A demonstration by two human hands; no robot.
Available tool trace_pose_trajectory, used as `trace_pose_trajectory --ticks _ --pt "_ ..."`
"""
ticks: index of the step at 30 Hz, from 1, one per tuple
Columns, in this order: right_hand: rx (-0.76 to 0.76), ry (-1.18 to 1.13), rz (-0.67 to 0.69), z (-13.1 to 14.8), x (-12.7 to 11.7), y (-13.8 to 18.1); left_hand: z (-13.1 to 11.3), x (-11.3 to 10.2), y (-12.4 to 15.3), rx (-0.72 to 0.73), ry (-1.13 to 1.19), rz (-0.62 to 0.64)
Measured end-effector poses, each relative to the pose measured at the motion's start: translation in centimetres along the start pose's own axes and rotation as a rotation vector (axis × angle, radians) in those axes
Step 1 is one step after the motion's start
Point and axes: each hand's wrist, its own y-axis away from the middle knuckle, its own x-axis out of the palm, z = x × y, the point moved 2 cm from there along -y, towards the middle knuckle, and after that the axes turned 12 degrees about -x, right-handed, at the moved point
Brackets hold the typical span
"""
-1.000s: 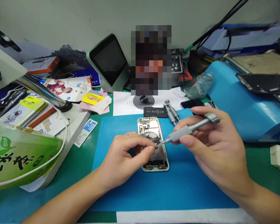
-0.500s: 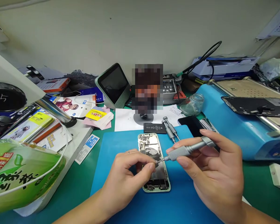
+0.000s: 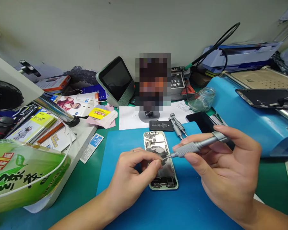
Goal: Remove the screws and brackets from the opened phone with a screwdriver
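My right hand grips a grey precision screwdriver, its cap against the base of a finger. The driver points left and down, its thin tip at the fingertips of my left hand. Those fingers are closed in a pinch over an opened phone; a small dark piece shows by them, too small to name. The phone lies on a blue mat with its inner parts bare and its pale green frame visible. My left hand covers part of its left side.
Behind the phone lie a black phone battery, two more screwdrivers and a dark phone. A glass jar stands farther back. At right, a phone screen rests on a blue machine; at left is a green bag.
The view has shifted slightly, so the phone and mat sit a little higher. Both hands keep their hold, with the screwdriver tip still at my left fingertips.
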Motion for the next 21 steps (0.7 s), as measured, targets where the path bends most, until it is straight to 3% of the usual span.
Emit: trace_pose_trajectory --ticks 16,21 --pt "0.012 0.018 -0.017 0.3 -0.2 -0.4 -0.4 -0.7 0.0 0.209 -0.19 -0.021" --pt "-0.014 0.035 -0.02 0.3 -0.9 -0.9 -0.4 -0.5 0.4 0.396 -0.483 0.126"
